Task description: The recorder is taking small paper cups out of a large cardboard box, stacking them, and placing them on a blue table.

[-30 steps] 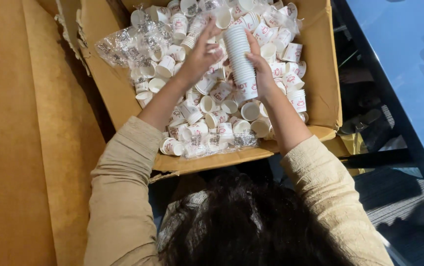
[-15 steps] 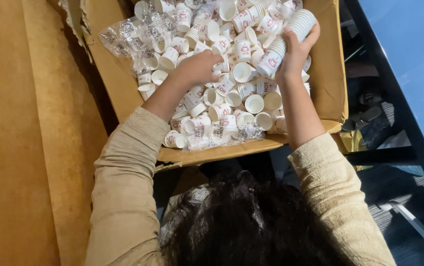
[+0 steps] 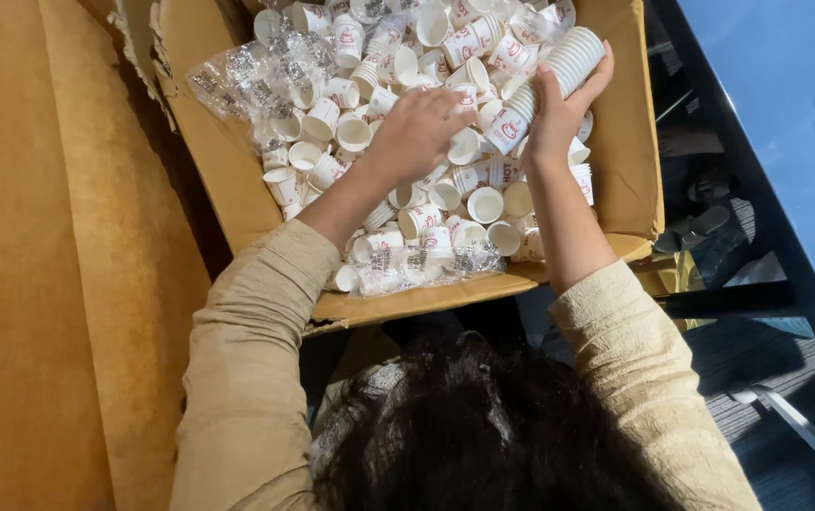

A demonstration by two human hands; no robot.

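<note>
Cups (image 3: 398, 142) fill the cardboard box (image 3: 630, 180) in front of you, loose and tumbled every way, with torn clear plastic wrap (image 3: 237, 80) bunched at the box's left side and more along its near edge.

Your right hand (image 3: 559, 109) grips a nested stack (image 3: 551, 80), fingers and thumb wrapped around its lower half. The stack lies tilted, its open end toward the box's far right corner. A second ago you held it upright near the middle of the box; half a second ago it had already swung right. Now it sits slightly higher, clear of the pile, with its base just above the loose cups.

Your left hand (image 3: 417, 128) has moved too. It was spread over the cups beside the stack a second ago; now it is curled palm-down over the pile at the middle of the box, near the stack's base. Its fingertips are hidden under the knuckles, so you cannot tell whether they pinch a cup or only rest on the heap.

Judging from that, the stack is parked aside in one hand while the other works in the heap; most cups are still unstacked.

Brown cardboard panels (image 3: 48, 265) lean at your left; a dark frame (image 3: 738, 298) and blue surface (image 3: 786, 95) are at your right.
</note>
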